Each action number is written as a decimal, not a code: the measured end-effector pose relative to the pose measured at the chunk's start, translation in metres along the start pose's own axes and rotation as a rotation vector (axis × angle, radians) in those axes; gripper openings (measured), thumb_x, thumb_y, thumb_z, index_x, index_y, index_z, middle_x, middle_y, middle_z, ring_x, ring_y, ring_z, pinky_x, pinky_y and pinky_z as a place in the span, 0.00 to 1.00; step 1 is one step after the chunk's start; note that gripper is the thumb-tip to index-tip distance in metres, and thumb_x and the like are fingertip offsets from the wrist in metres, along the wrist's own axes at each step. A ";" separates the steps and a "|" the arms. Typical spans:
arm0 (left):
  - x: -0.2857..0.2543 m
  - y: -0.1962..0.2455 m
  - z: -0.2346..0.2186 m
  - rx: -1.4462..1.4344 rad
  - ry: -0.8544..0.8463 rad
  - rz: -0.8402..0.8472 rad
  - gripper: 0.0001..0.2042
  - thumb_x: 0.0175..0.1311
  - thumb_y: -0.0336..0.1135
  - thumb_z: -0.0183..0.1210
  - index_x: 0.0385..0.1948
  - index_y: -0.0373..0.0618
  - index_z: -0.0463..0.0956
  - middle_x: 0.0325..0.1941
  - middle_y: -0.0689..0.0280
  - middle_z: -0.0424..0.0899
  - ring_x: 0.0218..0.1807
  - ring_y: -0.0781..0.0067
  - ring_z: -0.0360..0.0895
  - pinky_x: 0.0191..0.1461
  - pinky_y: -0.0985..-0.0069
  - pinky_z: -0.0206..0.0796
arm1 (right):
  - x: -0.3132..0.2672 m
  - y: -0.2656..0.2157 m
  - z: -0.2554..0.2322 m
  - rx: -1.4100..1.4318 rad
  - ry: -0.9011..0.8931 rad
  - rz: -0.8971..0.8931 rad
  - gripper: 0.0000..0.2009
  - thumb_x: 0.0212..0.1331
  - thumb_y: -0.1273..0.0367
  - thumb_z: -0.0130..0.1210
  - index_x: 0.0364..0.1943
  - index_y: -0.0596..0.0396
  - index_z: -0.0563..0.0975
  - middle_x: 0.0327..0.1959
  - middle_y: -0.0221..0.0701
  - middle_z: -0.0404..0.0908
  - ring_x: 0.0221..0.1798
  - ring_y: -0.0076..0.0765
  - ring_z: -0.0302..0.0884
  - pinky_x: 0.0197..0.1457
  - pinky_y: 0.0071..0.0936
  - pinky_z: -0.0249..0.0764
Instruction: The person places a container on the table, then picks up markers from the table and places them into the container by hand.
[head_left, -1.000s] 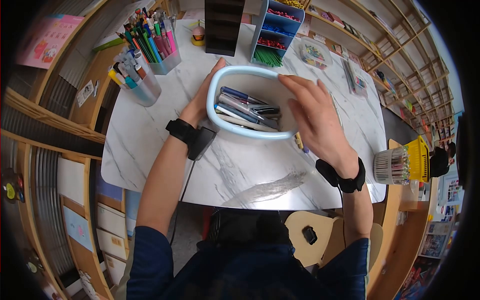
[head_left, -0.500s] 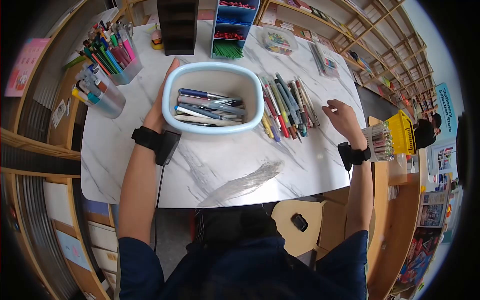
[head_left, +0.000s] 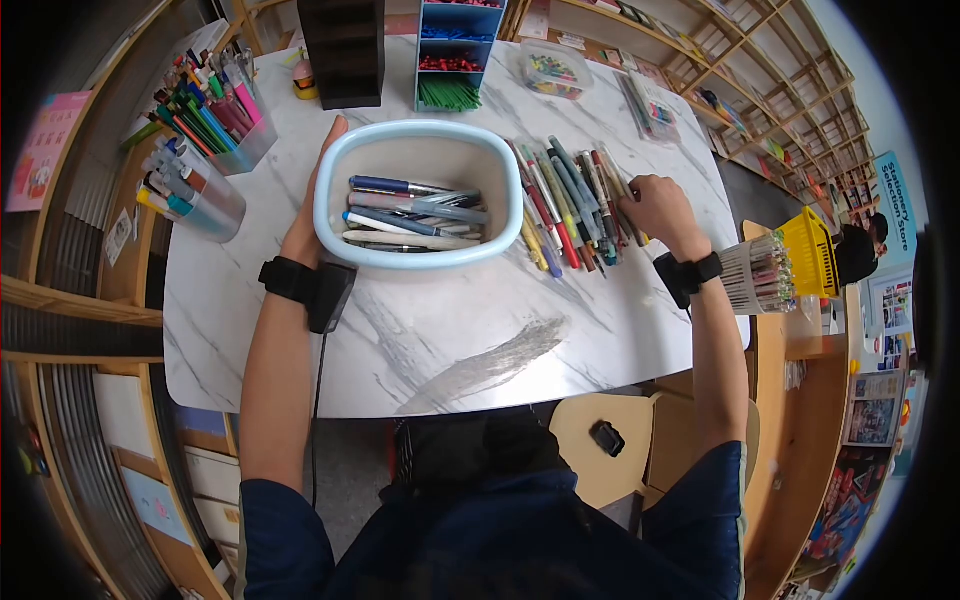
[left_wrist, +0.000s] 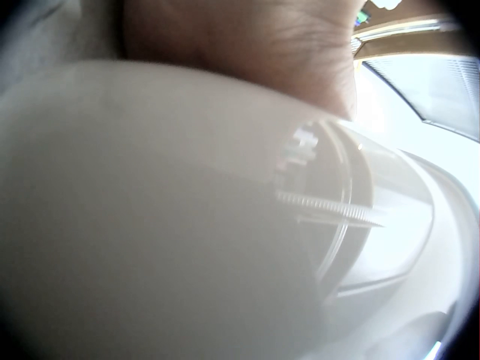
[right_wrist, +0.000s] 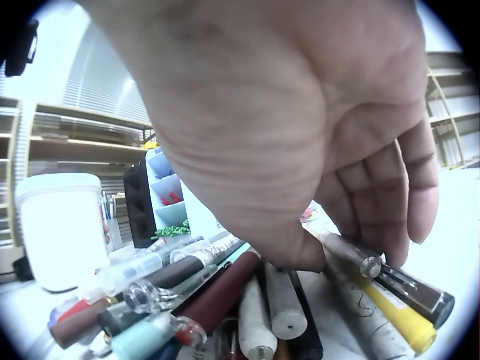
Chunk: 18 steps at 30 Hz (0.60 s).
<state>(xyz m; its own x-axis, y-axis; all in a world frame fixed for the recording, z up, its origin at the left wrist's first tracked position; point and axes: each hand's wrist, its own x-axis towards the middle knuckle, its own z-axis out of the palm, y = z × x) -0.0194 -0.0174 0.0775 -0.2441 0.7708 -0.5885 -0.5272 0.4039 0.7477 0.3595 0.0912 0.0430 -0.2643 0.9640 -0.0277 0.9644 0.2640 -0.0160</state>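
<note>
A white bin (head_left: 419,257) with a light blue rim stands on the table, several pens (head_left: 410,205) lying inside it. Along the bin's left outer side rests my left hand (head_left: 307,220), its fingers straight and partly hidden by the rim. The left wrist view is mostly filled by the bin's glossy wall (left_wrist: 150,210). To the right of the bin, a row of loose pens and markers (head_left: 575,205) lies spread out. My right hand (head_left: 662,212) is at the right end of this row, thumb and curled fingers on either side of a dark-capped pen (right_wrist: 416,289) and a yellow pen (right_wrist: 394,307).
Two clear cups of pens (head_left: 205,205) stand at the left. At the back are a dark rack (head_left: 342,55), a blue divided organizer (head_left: 450,50) and a clear box (head_left: 555,75). A white basket of pens (head_left: 757,272) sits beyond the table's right edge.
My right hand has moved from the bin's right rim, out to the right, then back in onto the end pens. The bin sits farther left in view; my left hand stays against it.
</note>
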 end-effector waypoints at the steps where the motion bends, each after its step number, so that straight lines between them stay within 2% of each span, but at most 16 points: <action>1: 0.001 -0.002 0.000 -0.001 -0.008 0.002 0.24 0.74 0.59 0.46 0.46 0.46 0.76 0.40 0.69 0.81 0.41 0.82 0.78 0.49 0.82 0.74 | 0.000 -0.001 0.001 -0.074 0.020 0.013 0.15 0.50 0.63 0.58 0.33 0.63 0.83 0.32 0.52 0.83 0.37 0.58 0.82 0.45 0.47 0.78; 5: 0.005 -0.004 -0.006 -0.004 -0.041 0.012 0.24 0.74 0.59 0.46 0.46 0.46 0.77 0.40 0.69 0.81 0.41 0.83 0.79 0.49 0.82 0.74 | 0.003 -0.004 0.002 -0.181 0.046 0.023 0.13 0.50 0.66 0.56 0.27 0.65 0.82 0.28 0.54 0.82 0.34 0.59 0.82 0.43 0.47 0.80; 12: 0.011 -0.009 -0.013 -0.013 -0.099 0.031 0.24 0.74 0.59 0.46 0.45 0.46 0.77 0.39 0.69 0.81 0.40 0.83 0.79 0.48 0.82 0.74 | 0.004 -0.006 0.003 -0.213 0.049 0.004 0.12 0.51 0.67 0.54 0.25 0.63 0.83 0.28 0.52 0.83 0.34 0.58 0.83 0.43 0.46 0.80; 18: 0.020 -0.010 -0.014 -0.016 -0.150 0.050 0.24 0.74 0.59 0.45 0.45 0.46 0.77 0.39 0.69 0.81 0.40 0.83 0.79 0.48 0.82 0.74 | 0.003 0.001 0.001 -0.249 0.055 -0.086 0.12 0.52 0.66 0.54 0.27 0.63 0.81 0.27 0.51 0.83 0.33 0.57 0.83 0.42 0.47 0.80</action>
<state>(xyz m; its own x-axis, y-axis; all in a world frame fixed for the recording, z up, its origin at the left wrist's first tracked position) -0.0306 -0.0124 0.0543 -0.1470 0.8551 -0.4972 -0.5303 0.3561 0.7694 0.3594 0.0946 0.0415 -0.3508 0.9363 0.0171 0.9125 0.3377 0.2308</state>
